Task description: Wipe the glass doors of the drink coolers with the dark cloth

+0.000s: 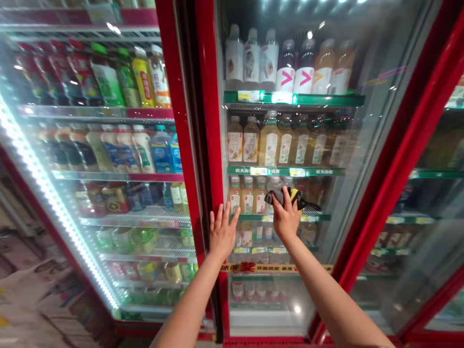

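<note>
My left hand (222, 234) lies with spread fingers against the red door frame (209, 145) and the edge of the glass beside it. On the glass door (290, 299) of the middle fridge, my right hand (288, 217) presses a dark grey cloth (278, 195) with a yellow patch. Part of the cloth is hidden under the fingers, and a dark end sticks out to the right. Behind the glass, bottled drinks (271, 140) stand in rows on shelves with green price strips (246, 171).
To the left, another fridge (181, 121) holds bottles and cans, with a bright light strip (54, 208) along its side. A red-framed fridge door (391, 164) is at the right. Blurred printed boxes (43, 295) are stacked at lower left. A printed strip (268, 268) crosses the middle door.
</note>
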Demonstrator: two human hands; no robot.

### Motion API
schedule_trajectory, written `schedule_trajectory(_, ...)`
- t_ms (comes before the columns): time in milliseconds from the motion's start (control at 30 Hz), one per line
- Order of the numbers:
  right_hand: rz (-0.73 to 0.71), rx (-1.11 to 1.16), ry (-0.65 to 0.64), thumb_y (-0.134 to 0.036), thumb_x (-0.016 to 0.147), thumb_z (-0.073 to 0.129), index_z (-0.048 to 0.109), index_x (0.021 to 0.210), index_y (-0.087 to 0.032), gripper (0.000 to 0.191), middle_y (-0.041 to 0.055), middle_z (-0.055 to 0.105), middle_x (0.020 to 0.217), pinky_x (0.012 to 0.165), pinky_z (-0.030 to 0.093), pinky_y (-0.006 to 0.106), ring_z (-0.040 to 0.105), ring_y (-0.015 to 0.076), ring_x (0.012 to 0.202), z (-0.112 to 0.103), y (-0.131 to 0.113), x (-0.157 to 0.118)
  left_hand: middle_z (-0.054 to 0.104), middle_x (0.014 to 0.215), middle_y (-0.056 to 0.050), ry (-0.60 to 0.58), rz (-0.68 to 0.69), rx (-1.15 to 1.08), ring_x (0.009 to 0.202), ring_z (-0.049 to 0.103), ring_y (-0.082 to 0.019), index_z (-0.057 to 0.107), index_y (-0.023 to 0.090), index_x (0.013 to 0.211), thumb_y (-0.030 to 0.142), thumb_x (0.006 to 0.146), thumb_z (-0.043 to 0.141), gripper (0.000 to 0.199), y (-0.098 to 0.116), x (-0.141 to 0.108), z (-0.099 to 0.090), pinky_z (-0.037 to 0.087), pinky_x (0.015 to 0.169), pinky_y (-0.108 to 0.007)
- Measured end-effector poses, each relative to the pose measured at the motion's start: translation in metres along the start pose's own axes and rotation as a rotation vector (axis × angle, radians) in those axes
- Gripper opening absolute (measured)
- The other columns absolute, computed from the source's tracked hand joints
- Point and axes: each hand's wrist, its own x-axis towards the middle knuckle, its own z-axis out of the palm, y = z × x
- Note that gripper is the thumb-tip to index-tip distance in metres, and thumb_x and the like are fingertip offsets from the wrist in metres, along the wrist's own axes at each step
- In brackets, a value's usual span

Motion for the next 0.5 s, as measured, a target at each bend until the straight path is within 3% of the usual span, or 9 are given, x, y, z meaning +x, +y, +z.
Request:
schedule_trajectory(100, 0.029, 0.012, 0.021, -0.021, 0.097, 0.05, 0.052, 0.149, -0.043, 0.056, 0.0069, 0.037, 0.166, 0.095, 0.045, 0.056, 0.045, 0.0429, 0.136, 0.006, -0.043, 0.007, 0.014, 0.172, -0.008, -0.004, -0.011, 0.006, 0.159, 0.014, -0.033, 0.024, 0.033, 0.162, 0.014, 0.089, 0.061, 0.084, -0.016, -0.007, -0.002, 0.017, 0.127, -0.063)
schedule_trajectory(167, -0.106, 0.01, -0.063, -0.019, 0.097, 0.05, 0.051, 0.148, -0.046, 0.058, 0.0035, 0.037, 0.166, 0.099, 0.044, 0.056, 0.045, 0.0403, 0.137, 0.007, -0.059, 0.001, 0.014, 0.172, -0.008, -0.007, -0.008, 0.002, 0.159, 0.014, -0.033, 0.025, 0.033, 0.162, 0.014, 0.089, 0.059, 0.083, -0.026, -0.011, -0.002, 0.015, 0.127, -0.062)
schedule_trajectory(267, -0.333, -0.003, -0.184, -0.015, 0.097, 0.05, 0.053, 0.146, -0.049, 0.06, -0.001, 0.041, 0.164, 0.108, 0.038, 0.059, 0.045, 0.0355, 0.139, 0.004, -0.061, -0.012, 0.014, 0.172, -0.007, -0.003, 0.004, -0.004, 0.159, 0.015, -0.032, 0.025, 0.032, 0.162, 0.014, 0.091, 0.057, 0.08, -0.04, -0.019, -0.002, 0.015, 0.128, -0.061)
schedule_trajectory(367, -0.199, -0.028, -0.159, -0.016, 0.097, 0.05, 0.054, 0.145, -0.048, 0.058, 0.0008, 0.039, 0.165, 0.104, 0.042, 0.058, 0.048, 0.037, 0.137, 0.0, -0.069, -0.006, 0.015, 0.172, -0.005, -0.007, 0.029, -0.007, 0.159, 0.014, -0.031, 0.027, 0.033, 0.161, 0.014, 0.091, 0.056, 0.079, -0.05, -0.024, -0.004, 0.016, 0.128, -0.06)
schedule_trajectory(433, -0.034, -0.023, -0.104, -0.018, 0.098, 0.05, 0.052, 0.147, -0.047, 0.057, 0.0027, 0.034, 0.167, 0.097, 0.048, 0.054, 0.048, 0.0398, 0.137, -0.001, -0.088, 0.007, 0.017, 0.172, -0.005, -0.02, 0.049, -0.009, 0.159, 0.014, -0.031, 0.028, 0.032, 0.161, 0.012, 0.09, 0.056, 0.079, -0.055, -0.026, -0.006, 0.016, 0.128, -0.061)
schedule_trajectory(500, 0.025, 0.004, -0.078, -0.019, 0.099, 0.049, 0.048, 0.15, -0.046, 0.058, 0.0028, 0.031, 0.169, 0.093, 0.05, 0.052, 0.046, 0.0415, 0.139, 0.0, -0.112, 0.019, 0.02, 0.171, -0.005, -0.033, 0.07, -0.013, 0.159, 0.015, -0.03, 0.031, 0.03, 0.16, 0.011, 0.089, 0.055, 0.078, -0.059, -0.027, -0.007, 0.017, 0.128, -0.061)
